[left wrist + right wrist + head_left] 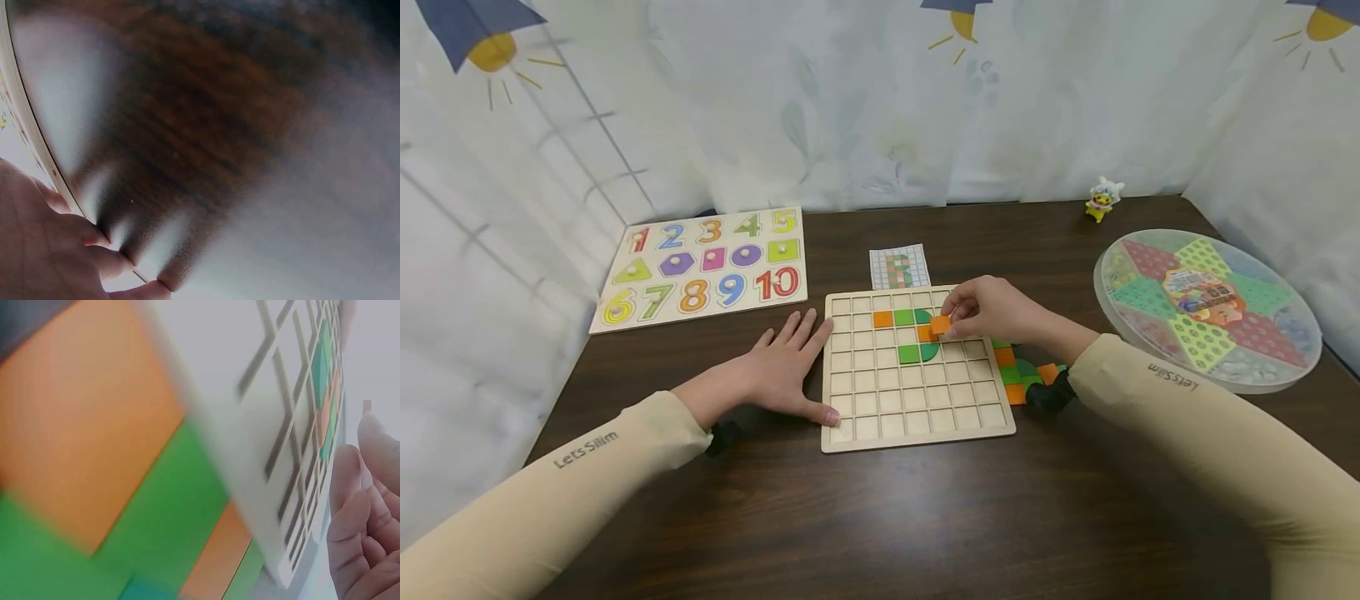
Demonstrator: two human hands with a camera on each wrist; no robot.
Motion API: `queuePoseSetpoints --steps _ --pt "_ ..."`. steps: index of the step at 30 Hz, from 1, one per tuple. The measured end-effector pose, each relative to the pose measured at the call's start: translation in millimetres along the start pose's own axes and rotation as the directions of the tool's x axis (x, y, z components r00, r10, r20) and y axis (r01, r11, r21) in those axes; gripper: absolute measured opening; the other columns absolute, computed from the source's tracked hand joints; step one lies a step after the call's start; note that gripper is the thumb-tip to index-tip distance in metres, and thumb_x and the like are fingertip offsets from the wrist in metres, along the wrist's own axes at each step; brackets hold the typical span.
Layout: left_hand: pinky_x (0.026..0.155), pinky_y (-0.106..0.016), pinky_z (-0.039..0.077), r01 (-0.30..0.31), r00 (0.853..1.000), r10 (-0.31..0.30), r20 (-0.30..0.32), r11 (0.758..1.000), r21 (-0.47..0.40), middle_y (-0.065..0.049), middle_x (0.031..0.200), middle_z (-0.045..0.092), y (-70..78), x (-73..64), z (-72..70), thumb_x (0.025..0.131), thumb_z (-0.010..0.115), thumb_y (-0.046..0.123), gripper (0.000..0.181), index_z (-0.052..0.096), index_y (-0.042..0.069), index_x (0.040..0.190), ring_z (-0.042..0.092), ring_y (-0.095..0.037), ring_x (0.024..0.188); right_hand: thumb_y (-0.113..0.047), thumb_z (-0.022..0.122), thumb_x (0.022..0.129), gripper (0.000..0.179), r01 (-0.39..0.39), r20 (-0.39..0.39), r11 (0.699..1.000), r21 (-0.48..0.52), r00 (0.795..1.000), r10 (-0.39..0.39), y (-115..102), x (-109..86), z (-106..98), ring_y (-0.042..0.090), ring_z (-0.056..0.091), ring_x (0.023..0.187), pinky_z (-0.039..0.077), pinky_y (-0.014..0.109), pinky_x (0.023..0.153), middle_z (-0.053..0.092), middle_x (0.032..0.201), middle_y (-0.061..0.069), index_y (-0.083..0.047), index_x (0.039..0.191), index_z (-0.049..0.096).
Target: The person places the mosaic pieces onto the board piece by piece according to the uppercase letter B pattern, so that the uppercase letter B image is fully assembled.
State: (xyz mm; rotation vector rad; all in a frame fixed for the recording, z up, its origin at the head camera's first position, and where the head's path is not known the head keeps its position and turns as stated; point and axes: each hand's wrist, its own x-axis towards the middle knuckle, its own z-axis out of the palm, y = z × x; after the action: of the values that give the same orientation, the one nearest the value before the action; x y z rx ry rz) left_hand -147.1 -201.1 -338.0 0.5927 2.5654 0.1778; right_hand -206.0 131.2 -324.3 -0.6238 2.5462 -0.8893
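A wooden grid board (887,402) lies on the dark table, with green and orange pieces set in its upper middle cells. My right hand (996,310) pinches an orange square tile (941,324) between thumb and fingertips, over the cells beside the dark green curved pieces (929,351). In the right wrist view the tile (367,406) shows edge-on at the fingertips. Spread out, my left hand (782,367) rests at the board's left edge, its thumb on the lower left corner. The left wrist view shows the left fingers (109,262) along the board's side.
More orange and green tiles (1011,375) lie against the board's right side, partly under the right wrist. A small printed pattern card (899,267) is behind the board. A number puzzle (700,267) sits back left; a round star-patterned game board (1206,308) and a small figurine (1103,200) are right.
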Motion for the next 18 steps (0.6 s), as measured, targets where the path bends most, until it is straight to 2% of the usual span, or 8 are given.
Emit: queuePoseSetpoints --steps 4,8,13,18 --pt "0.119 -0.074 0.010 -0.001 1.000 0.001 0.000 1.000 0.001 -0.025 0.170 -0.008 0.3 0.5 -0.1 0.076 0.071 0.078 0.136 -0.003 0.006 0.165 -0.006 -0.049 0.157 -0.012 0.078 0.091 0.024 0.011 0.005 1.000 -0.006 1.000 -0.011 -8 4.7 4 0.017 0.068 0.086 0.057 0.039 0.089 0.074 0.093 0.005 -0.004 0.113 0.072" --pt "0.119 -0.074 0.009 -0.001 1.000 0.001 0.003 1.000 -0.001 -0.025 0.170 -0.009 1.4 0.5 -1.3 0.076 0.071 0.078 0.136 -0.003 0.006 0.165 -0.006 -0.048 0.157 -0.014 0.077 0.092 0.026 -0.039 -0.025 0.998 -0.040 0.999 0.038 -2 1.7 -6 0.021 0.069 0.091 0.057 0.040 0.089 0.075 0.098 0.009 -0.004 0.116 0.071" --pt "0.119 -0.073 0.009 0.002 1.000 -0.002 -0.002 1.000 0.002 -0.025 0.170 -0.008 1.5 -0.5 -2.3 0.076 0.072 0.076 0.135 -0.002 0.006 0.165 -0.006 -0.048 0.157 -0.017 0.074 0.096 0.028 -0.143 -0.095 0.987 -0.072 0.986 0.136 29 -6.7 -31 0.026 0.066 0.095 0.056 0.042 0.086 0.072 0.107 0.015 -0.001 0.119 0.070" --pt "0.119 -0.074 0.010 0.000 1.000 0.000 -0.005 1.000 0.001 -0.026 0.170 -0.007 0.3 -0.4 -0.6 0.076 0.072 0.076 0.135 -0.001 0.006 0.165 -0.005 -0.049 0.157 -0.018 0.074 0.096 0.028 -0.207 -0.086 0.971 -0.116 0.976 0.198 56 -10.6 -42 0.025 0.062 0.089 0.053 0.038 0.080 0.070 0.102 0.015 0.002 0.115 0.069"
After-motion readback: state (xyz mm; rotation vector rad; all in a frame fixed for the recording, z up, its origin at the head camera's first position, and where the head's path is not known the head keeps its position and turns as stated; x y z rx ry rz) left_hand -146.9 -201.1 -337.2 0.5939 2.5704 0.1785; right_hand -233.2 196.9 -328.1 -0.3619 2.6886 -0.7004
